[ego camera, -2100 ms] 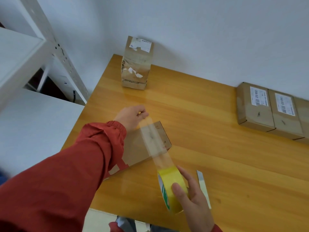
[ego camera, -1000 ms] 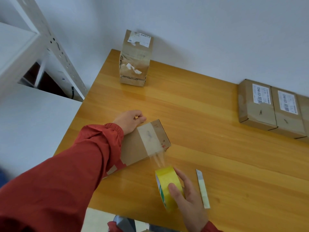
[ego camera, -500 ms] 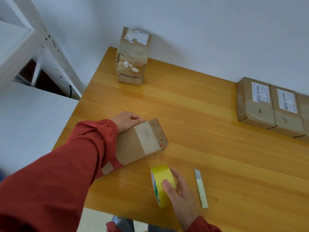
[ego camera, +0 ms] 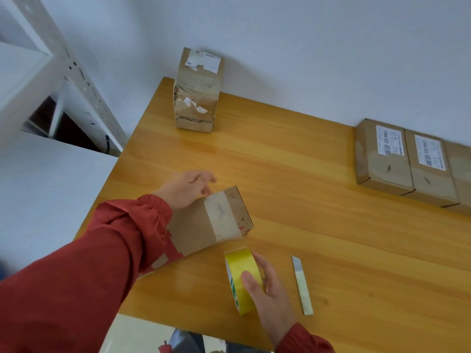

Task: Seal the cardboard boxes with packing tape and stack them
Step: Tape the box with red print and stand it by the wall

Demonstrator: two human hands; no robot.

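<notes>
A small cardboard box (ego camera: 193, 225) lies on the wooden table (ego camera: 293, 200) in front of me. A clear strip of tape (ego camera: 220, 215) runs across its top and still joins the yellow tape roll (ego camera: 239, 276). My right hand (ego camera: 270, 294) grips that roll, which stands on edge on the table just below the box's near corner. My left hand (ego camera: 187, 188) hovers at the box's far edge with relaxed fingers, the thumb close to the tape's end. A stack of sealed boxes (ego camera: 197, 93) stands at the table's back left.
A pale utility knife (ego camera: 302, 286) lies on the table right of the roll. Two labelled flat boxes (ego camera: 382, 156) (ego camera: 430, 171) sit side by side at the right, near the wall. A white metal shelf (ego camera: 63, 80) stands to the left, off the table.
The stretched tape has come down flat across the box top. My right hand lowered the roll to the table by the box. My left hand let go of the tape end and lifted slightly.
</notes>
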